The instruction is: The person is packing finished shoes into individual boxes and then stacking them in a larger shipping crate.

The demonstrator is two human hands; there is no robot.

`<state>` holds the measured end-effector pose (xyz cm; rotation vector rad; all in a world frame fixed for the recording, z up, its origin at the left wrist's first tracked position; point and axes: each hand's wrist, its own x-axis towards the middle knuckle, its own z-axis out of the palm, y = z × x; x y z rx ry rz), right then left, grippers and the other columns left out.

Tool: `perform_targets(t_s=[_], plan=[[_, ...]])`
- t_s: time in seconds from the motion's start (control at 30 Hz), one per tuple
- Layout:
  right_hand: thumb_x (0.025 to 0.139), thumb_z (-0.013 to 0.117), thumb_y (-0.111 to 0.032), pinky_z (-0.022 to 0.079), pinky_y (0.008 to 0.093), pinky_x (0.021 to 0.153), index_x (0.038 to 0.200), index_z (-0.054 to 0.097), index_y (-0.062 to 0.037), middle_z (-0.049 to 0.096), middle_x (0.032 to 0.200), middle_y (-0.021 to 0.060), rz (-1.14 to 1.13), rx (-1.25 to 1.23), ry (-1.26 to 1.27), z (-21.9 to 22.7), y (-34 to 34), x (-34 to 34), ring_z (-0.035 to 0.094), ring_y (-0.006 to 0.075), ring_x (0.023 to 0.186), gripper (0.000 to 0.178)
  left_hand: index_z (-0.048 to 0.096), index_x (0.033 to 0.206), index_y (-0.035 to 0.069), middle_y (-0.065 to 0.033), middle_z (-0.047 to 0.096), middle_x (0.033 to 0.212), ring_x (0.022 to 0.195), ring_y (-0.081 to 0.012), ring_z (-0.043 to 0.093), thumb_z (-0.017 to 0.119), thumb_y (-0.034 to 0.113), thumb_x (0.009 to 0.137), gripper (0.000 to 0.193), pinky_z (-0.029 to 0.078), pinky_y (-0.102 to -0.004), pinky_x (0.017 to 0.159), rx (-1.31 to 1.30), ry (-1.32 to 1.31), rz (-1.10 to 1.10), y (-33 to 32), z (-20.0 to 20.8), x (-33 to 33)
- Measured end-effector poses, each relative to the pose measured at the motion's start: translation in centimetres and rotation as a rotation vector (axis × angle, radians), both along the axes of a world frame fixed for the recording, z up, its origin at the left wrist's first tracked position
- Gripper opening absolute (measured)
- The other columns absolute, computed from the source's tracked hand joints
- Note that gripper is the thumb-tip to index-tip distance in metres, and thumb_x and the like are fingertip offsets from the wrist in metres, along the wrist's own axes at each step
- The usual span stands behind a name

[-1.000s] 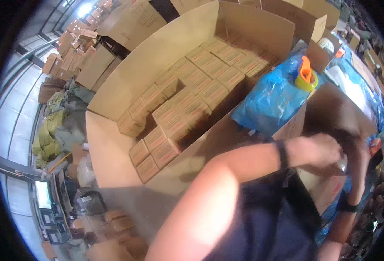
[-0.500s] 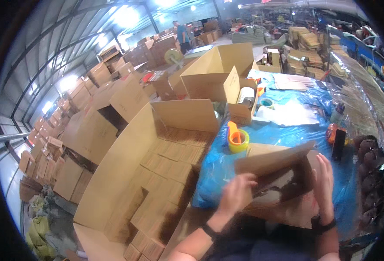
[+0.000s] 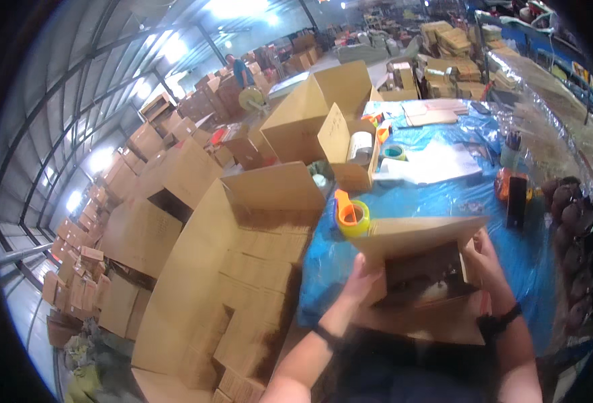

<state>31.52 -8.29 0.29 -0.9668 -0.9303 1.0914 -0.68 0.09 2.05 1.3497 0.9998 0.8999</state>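
Observation:
In front of me an open cardboard box (image 3: pixel 425 231) rests at the near edge of the blue-covered table, its far flap raised and its near flap folded out toward me. My left hand (image 3: pixel 363 279) grips the left side of the box, thumb up. On the opposite side, my right hand (image 3: pixel 484 260) is closed around the right flap. Inside the box lie dark, partly shiny contents with a pale patch, too blurred to name. Just beyond its left corner stands an orange and yellow tape dispenser (image 3: pixel 354 218).
At left a large open carton (image 3: pixel 189 269) holds rows of small brown boxes (image 3: pixel 259 269). Farther back on the blue sheet (image 3: pixel 404 195) are a teal tape roll (image 3: pixel 395 153), white papers (image 3: pixel 444 163) and a black phone-like slab (image 3: pixel 517 203). A person (image 3: pixel 240 71) stands far off.
My left hand has moved from above the box opening down to its left side. The right hand has shifted slightly left onto the flap. The far flap now stands straighter, showing the inside.

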Motion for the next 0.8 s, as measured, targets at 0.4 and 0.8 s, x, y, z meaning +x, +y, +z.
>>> perform_targets(t_s=[0.4,0.8], plan=[[0.080,0.067,-0.063,0.020,0.0510,0.121,0.148,0.040,-0.0019,0.034,0.157,0.0179,0.242,-0.008,-1.445,8.3,-4.7,-1.7,0.022,0.0337,0.150,0.095,0.052,0.139,0.010,-0.0204,0.047,0.147,0.144,-0.0374,0.035,0.079,0.031,0.080,0.068,0.024,-0.0549,0.119,0.961,0.816,-0.432,-2.5,7.1,-1.5],[0.073,0.078,-0.007,0.043,0.0477,0.110,0.119,0.068,-0.0099,0.064,0.130,0.0122,-0.015,0.352,-1.359,6.1,-7.1,0.3,0.056,0.0320,0.127,0.046,0.045,0.147,0.010,-0.0100,0.043,0.154,0.143,-0.0267,0.040,0.065,0.025,0.092,0.061,0.031,-0.0474,0.117,1.360,0.849,-0.647,-2.0,3.8,-3.5]])
